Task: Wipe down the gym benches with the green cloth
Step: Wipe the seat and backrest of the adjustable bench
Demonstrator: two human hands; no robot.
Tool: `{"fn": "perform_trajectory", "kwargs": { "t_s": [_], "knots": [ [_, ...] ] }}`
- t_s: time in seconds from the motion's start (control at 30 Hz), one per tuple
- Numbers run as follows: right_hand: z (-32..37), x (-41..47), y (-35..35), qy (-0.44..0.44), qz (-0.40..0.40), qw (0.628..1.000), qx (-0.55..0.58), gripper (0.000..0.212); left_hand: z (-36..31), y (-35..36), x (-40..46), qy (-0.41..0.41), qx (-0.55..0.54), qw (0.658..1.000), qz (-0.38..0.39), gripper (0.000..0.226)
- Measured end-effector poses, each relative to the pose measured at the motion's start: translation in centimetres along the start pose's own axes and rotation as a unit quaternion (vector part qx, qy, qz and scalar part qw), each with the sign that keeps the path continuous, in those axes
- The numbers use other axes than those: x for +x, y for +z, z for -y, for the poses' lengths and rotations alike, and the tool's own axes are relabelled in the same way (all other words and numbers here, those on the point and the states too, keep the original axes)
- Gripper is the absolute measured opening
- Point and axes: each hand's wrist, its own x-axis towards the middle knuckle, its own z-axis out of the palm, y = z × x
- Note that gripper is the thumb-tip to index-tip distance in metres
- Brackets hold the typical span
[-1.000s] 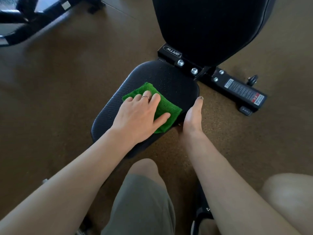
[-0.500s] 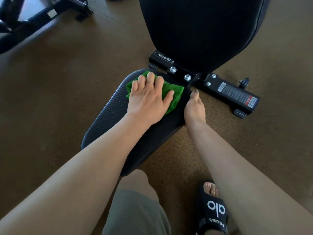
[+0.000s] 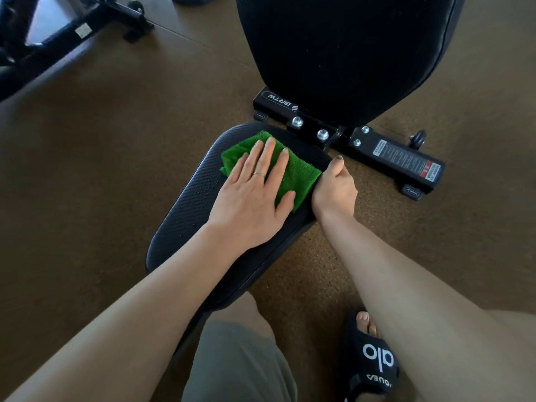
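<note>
My left hand (image 3: 252,198) lies flat, fingers spread, pressing the green cloth (image 3: 293,172) onto the seat pad's (image 3: 185,216) backrest end. The pad's unwiped length runs back toward me (long axis). My right hand (image 3: 335,188) grips the pad's edge beside the cloth.

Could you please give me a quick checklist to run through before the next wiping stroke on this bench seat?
1. Green cloth lies flat on the seat pad: ok.
2. Left hand presses the cloth with straight fingers: ok.
3. Right hand grips the seat pad's right edge to steady it: ok.
4. Near half of the seat pad wiped: cannot tell; small droplets show left of the cloth.
5. Backrest wiped: cannot tell.
6. Foot in sandal stands beside the seat pad, out of the stroke's path: ok.
</note>
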Motion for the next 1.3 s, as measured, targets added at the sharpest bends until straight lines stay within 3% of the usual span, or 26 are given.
{"fn": "perform_trajectory", "kwargs": {
  "t_s": [0.23,0.47,0.63,0.7,0.83,1.07,1.13,1.3],
  "knots": [
    [0.1,-0.1,-0.4,-0.008,0.013,1.000,-0.003,0.051,-0.4,-0.2,4.2,-0.037,-0.034,0.999,0.015,0.069],
    [0.0,-0.4,-0.3,0.005,0.018,1.000,0.020,0.055,-0.4,-0.8,-2.1,0.030,-0.038,0.998,0.042,0.067],
    [-0.2,0.0,-0.2,0.001,0.004,1.000,0.021,0.048,-0.6,-3.1,4.5,-0.023,-0.064,0.996,0.051,0.048],
    [-0.3,0.0,-0.1,-0.002,0.000,1.000,0.021,0.048,-0.9,-2.5,5.5,-0.010,-0.004,0.999,0.049,0.057],
    [-0.6,0.2,-0.1,-0.010,-0.003,1.000,0.028,0.050,-1.5,-0.6,3.6,0.009,-0.014,0.999,0.034,0.076],
    [-0.9,0.3,-0.1,-0.005,0.015,0.999,0.052,0.047,0.4,-0.8,4.2,0.043,-0.027,0.998,0.045,0.065],
    [-0.9,0.3,-0.1,-0.008,0.014,0.999,0.049,0.044,1.6,-0.8,5.4,0.014,-0.034,0.999,0.039,0.062],
    [-0.7,0.0,-0.1,-0.013,0.001,0.999,0.039,0.050,4.8,-1.2,7.9,-0.159,-0.085,0.982,0.047,0.059]
  ]
}}
